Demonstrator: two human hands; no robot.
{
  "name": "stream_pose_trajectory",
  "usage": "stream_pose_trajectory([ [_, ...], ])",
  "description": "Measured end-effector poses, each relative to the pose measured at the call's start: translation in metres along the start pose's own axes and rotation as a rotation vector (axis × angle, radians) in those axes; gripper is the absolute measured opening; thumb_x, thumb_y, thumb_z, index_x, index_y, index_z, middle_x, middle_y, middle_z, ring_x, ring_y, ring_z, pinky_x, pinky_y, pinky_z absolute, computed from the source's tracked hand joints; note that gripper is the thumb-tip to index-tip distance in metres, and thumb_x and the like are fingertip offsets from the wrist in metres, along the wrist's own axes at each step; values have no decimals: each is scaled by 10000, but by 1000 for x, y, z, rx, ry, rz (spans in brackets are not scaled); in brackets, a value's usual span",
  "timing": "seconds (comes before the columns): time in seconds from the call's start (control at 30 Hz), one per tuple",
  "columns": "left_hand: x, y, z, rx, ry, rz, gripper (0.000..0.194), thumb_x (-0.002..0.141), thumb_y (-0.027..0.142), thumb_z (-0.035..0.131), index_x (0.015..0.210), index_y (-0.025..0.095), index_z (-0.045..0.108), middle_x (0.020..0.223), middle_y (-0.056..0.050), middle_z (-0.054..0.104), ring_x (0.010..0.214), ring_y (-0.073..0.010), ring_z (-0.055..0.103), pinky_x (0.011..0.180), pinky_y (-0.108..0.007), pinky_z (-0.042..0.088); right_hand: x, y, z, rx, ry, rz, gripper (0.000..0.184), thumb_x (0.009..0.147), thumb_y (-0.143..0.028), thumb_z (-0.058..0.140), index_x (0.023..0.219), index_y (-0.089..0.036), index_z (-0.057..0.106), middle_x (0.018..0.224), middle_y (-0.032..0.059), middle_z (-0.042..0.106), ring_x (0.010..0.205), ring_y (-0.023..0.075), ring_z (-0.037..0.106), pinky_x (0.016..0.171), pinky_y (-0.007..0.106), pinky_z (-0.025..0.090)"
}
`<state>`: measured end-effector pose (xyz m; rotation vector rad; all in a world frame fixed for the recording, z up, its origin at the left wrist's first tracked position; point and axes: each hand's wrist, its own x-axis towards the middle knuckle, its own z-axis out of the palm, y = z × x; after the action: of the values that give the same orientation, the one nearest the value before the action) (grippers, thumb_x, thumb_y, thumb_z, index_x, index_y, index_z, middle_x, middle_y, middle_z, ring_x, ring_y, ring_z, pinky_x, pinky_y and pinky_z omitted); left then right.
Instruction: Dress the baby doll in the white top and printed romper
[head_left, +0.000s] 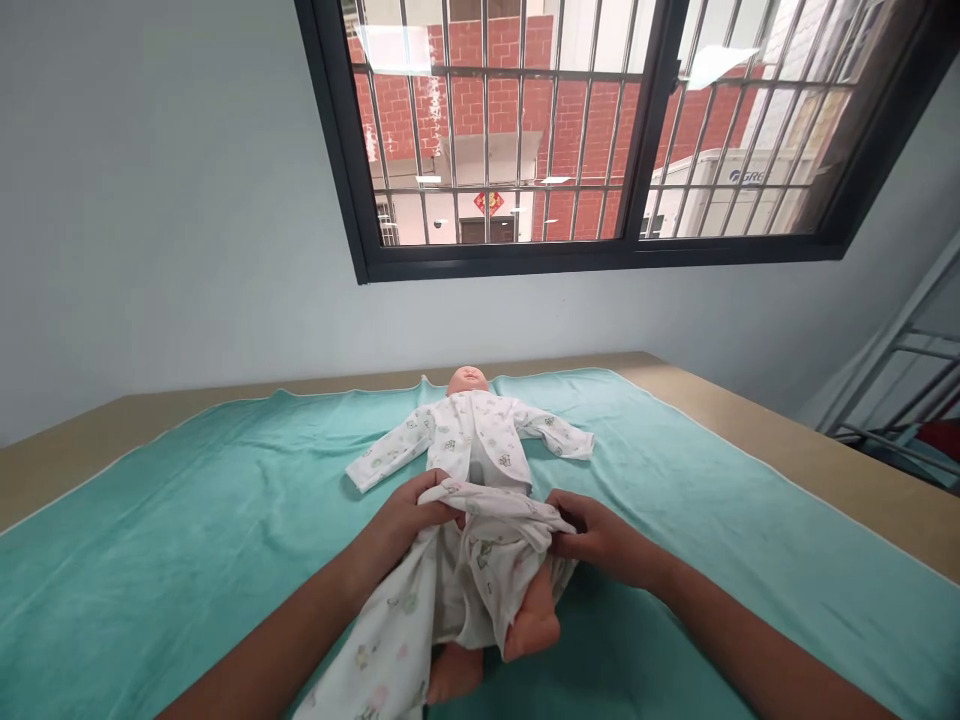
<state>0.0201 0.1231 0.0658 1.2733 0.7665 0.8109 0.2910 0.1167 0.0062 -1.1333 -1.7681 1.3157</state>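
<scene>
A baby doll (468,379) lies on its back with its head toward the wall. It wears a white printed long-sleeved top (480,440), the sleeves spread to both sides. Around its lower body are white printed baby pants (495,560), bunched, with one leg of the cloth trailing toward me at the lower left. My left hand (420,510) pinches the waistband at its left end. At the right end my right hand (600,537) grips the same waistband. The doll's bare feet (532,620) stick out below the cloth.
A teal cloth (225,520) covers most of the wooden table (817,440). Behind the table stands a pale wall (187,250) with a barred, dark-framed window (495,130). At the right is a metal rack (900,350).
</scene>
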Motion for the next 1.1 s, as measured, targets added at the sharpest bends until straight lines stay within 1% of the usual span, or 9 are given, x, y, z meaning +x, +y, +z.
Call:
stream_pose_trajectory([
  [0.1, 0, -6, -12, -199, -184, -60, 238, 762, 363, 669, 848, 151, 604, 868, -76, 636, 822, -218, 591, 756, -316, 439, 2, 7, -3, 94, -10, 16, 338, 723, -431, 701, 876, -167, 556, 783, -26, 507, 723, 131, 440, 634, 236, 339],
  [0.17, 2, -13, -23, -222, -223, -70, 271, 788, 409, 657, 860, 152, 607, 868, -76, 632, 825, -212, 597, 755, -312, 445, 4, 12, -6, 173, -18, 14, 375, 701, -435, 725, 896, -164, 554, 808, -12, 530, 757, 146, 470, 662, 247, 357],
  [0.4, 13, -29, -44, -120, -39, -19, 226, 773, 343, 712, 802, 130, 644, 895, -41, 619, 774, -138, 559, 667, -221, 416, 9, 25, -11, 307, 56, -21, 352, 722, -399, 722, 940, -172, 564, 876, 16, 601, 833, 173, 544, 743, 289, 398],
  [0.5, 17, -37, -42, -224, 106, 73, 232, 758, 346, 723, 769, 138, 622, 853, -17, 616, 728, -116, 540, 636, -202, 399, 15, 30, -15, 162, 125, -40, 328, 709, -385, 723, 914, -162, 595, 865, 20, 624, 862, 191, 559, 779, 311, 412],
  [0.63, 21, -51, -35, -326, 167, 99, 243, 775, 353, 705, 773, 140, 589, 719, 9, 578, 639, -99, 503, 589, -198, 375, 19, 35, -17, -101, 195, -46, 241, 744, -299, 645, 938, -159, 621, 932, 38, 623, 874, 193, 564, 788, 327, 438],
  [0.73, 23, -61, -30, -358, 164, 74, 265, 762, 374, 717, 787, 145, 587, 681, 24, 563, 597, -91, 485, 577, -200, 371, 20, 21, -9, -230, 318, -110, 243, 755, -217, 557, 987, -195, 627, 1068, 54, 572, 932, 193, 554, 761, 313, 463],
  [0.87, 27, -67, -27, -373, 165, 74, 333, 701, 432, 755, 763, 151, 587, 651, 30, 566, 565, -89, 472, 555, -204, 363, 28, -31, 14, -340, 499, -320, 237, 872, -292, 446, 1010, -240, 631, 1094, 53, 576, 1006, 189, 539, 829, 314, 454],
  [0.97, 28, -68, -25, -334, 203, 87, 395, 655, 496, 763, 783, 158, 603, 642, 23, 585, 557, -104, 479, 547, -218, 361, 48, -69, 35, -488, 267, -307, 239, 843, -417, 539, 955, -238, 652, 949, 32, 630, 878, 187, 568, 774, 312, 450],
  [1.1, 26, -69, -24, -224, 252, 108, 441, 646, 568, 732, 778, 165, 612, 669, 3, 619, 594, -136, 511, 574, -241, 379, 81, -80, 50, -564, -220, -21, 354, 606, -510, 749, 788, -215, 678, 710, -8, 625, 659, 174, 556, 603, 286, 407],
])
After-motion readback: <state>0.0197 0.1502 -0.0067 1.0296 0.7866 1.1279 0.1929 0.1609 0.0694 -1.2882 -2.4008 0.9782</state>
